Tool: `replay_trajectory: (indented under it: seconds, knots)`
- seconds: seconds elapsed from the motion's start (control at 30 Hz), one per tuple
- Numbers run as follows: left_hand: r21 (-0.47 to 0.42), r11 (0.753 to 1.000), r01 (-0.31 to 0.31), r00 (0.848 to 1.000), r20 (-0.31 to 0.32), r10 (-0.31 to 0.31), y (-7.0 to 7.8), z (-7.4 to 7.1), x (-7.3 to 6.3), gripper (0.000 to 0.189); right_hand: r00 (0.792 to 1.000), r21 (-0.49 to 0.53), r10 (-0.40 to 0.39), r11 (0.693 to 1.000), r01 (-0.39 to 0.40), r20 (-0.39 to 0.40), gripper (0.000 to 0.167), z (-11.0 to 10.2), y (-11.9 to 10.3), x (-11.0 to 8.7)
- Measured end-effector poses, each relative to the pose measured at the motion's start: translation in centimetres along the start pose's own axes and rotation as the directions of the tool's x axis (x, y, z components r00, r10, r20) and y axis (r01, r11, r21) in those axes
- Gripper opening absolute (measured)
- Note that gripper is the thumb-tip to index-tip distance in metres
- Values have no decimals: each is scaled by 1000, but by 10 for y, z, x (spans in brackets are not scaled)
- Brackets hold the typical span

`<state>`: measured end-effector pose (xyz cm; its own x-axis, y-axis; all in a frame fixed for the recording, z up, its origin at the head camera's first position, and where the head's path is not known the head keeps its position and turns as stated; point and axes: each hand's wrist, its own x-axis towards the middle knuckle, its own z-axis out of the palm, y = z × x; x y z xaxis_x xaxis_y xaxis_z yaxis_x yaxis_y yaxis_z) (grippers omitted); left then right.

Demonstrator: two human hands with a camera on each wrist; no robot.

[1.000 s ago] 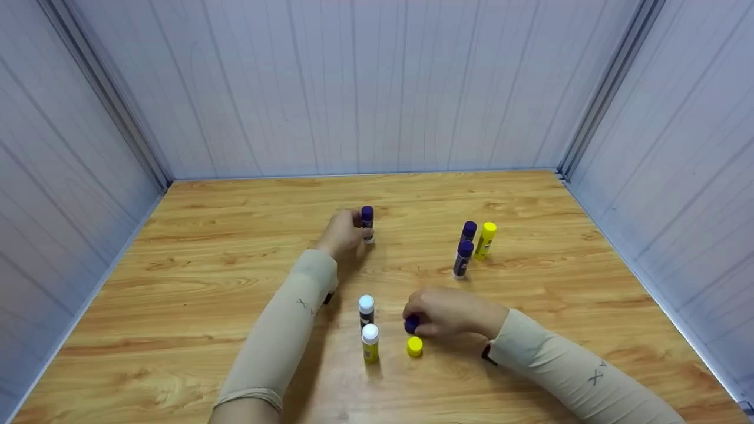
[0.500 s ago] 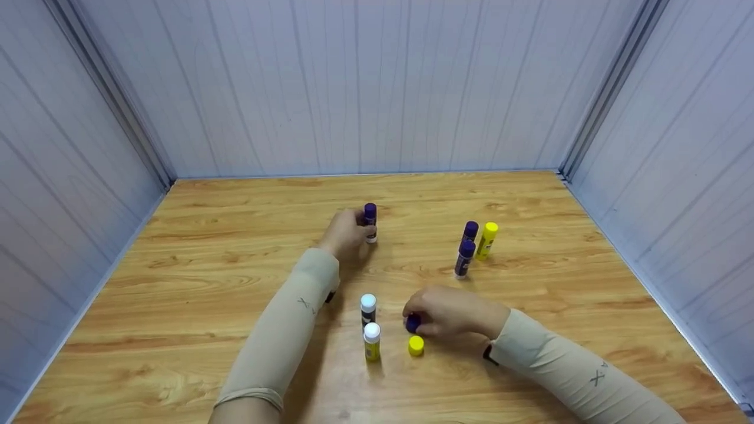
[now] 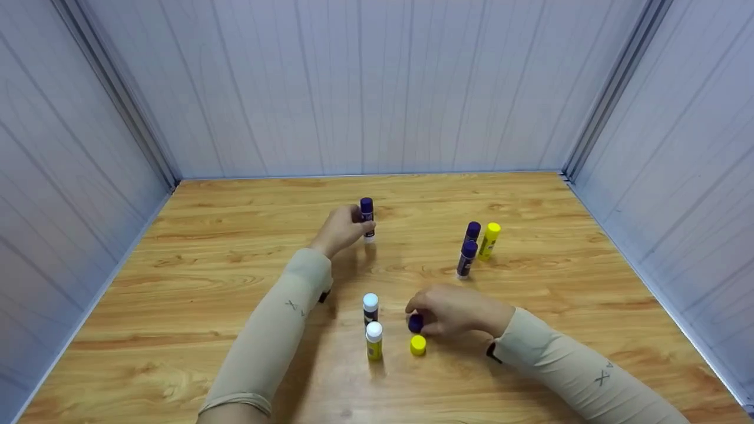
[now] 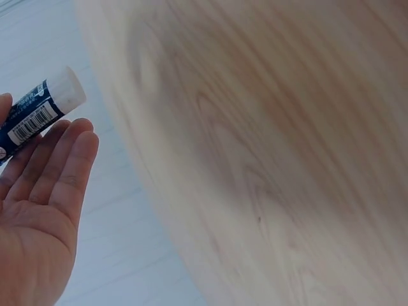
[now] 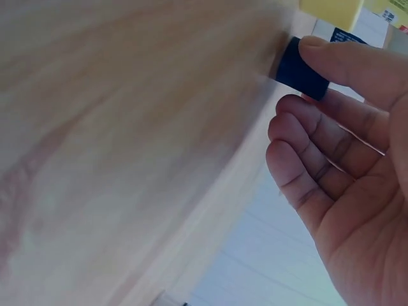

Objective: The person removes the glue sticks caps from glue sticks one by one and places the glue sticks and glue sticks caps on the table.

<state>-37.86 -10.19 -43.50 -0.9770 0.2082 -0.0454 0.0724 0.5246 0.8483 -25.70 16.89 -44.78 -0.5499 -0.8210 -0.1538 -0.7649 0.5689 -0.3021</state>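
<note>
Toward the back of the table, my left hand (image 3: 341,228) grips a glue stick (image 3: 367,219) with a dark purple cap between thumb and fingers. The stick stands nearly upright, and its pale base (image 4: 66,90) shows in the left wrist view. My right hand (image 3: 456,309) pinches a loose dark purple cap (image 5: 302,71) between thumb and index finger, low at the tabletop; the other fingers are loosely bent. A loose yellow cap (image 3: 418,345) is just in front of it. Left of the caps stand two white-topped glue sticks, one dark-bodied (image 3: 370,309) and one yellow-bodied (image 3: 374,341).
Right of centre, two purple-capped glue sticks (image 3: 466,260) and a yellow glue stick (image 3: 489,241) stand close together. The wood-grain table (image 3: 235,235) is bounded by pale panel walls (image 3: 377,88) at the back and both sides.
My left hand has moved slightly up and left in the head view with the glue stick. My right hand stays at the loose purple cap, of which a little more shows now.
</note>
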Motion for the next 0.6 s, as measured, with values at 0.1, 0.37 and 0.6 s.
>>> replay_trajectory:
  seconds: [0.1, 0.37, 0.6]
  knots:
    - [11, 1000, -6, 1000, 0, 6, 0, -6, -4, 44, 1000, -21, -15, 1000, 15, -24, 35, -6, -1, -3]
    - [76, 995, -68, 998, -4, 69, -2, -19, -19, 37, 993, -37, -27, 999, 23, -116, 33, -31, 1, -11]
    - [279, 946, -167, 983, -23, 180, 1, -30, -32, 28, 972, -34, 13, 999, -22, -236, 31, -53, 1, -14]
